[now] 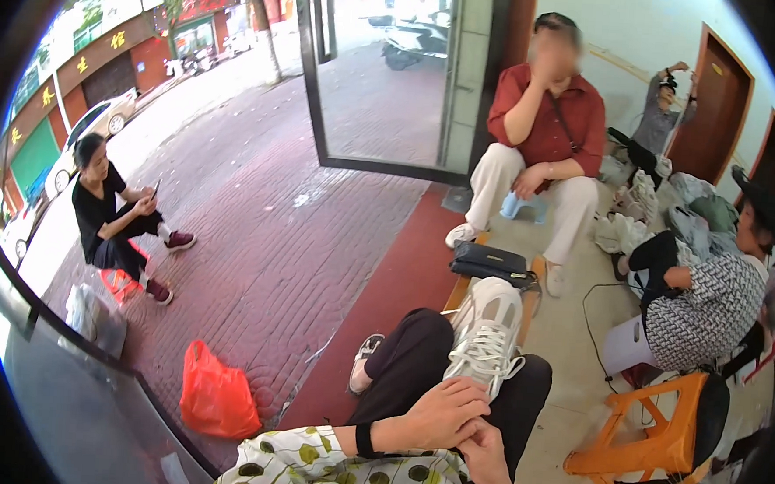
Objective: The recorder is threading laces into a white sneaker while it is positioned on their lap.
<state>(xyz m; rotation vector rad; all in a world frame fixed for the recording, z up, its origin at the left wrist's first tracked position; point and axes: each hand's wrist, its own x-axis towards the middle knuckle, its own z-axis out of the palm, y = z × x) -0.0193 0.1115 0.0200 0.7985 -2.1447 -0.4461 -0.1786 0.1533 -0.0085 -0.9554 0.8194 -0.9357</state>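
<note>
L hand (448, 416), w/ black wristband (364, 440), is at the near end of a white lace-up sneaker (486, 326), fingers bent & close together. R hand (487, 456) is right up against it, also narrow, fingers folded; can't tell if either actually grips the shoe or a small item betw. them. Sneaker sits on the lap, betw. the knees of the black trousers (412, 357), toe pointing away, laces up & tied in a bow.

Just past the toe: black handbag (492, 261) on a wood-coloured frame (535, 289). Opp., person in red shirt (543, 114) sits on a small blue stool (525, 208), one hand to face. To the R: orange plastic stool (631, 443), white bin (627, 344), seated person in b/w patterned top (709, 303), pile of bags (691, 214) behind.

L side, outside on paving: red plastic bag (217, 391), plus seated person in black (101, 196) holding a phone (155, 188). Glass door (383, 84) stands open.
</note>
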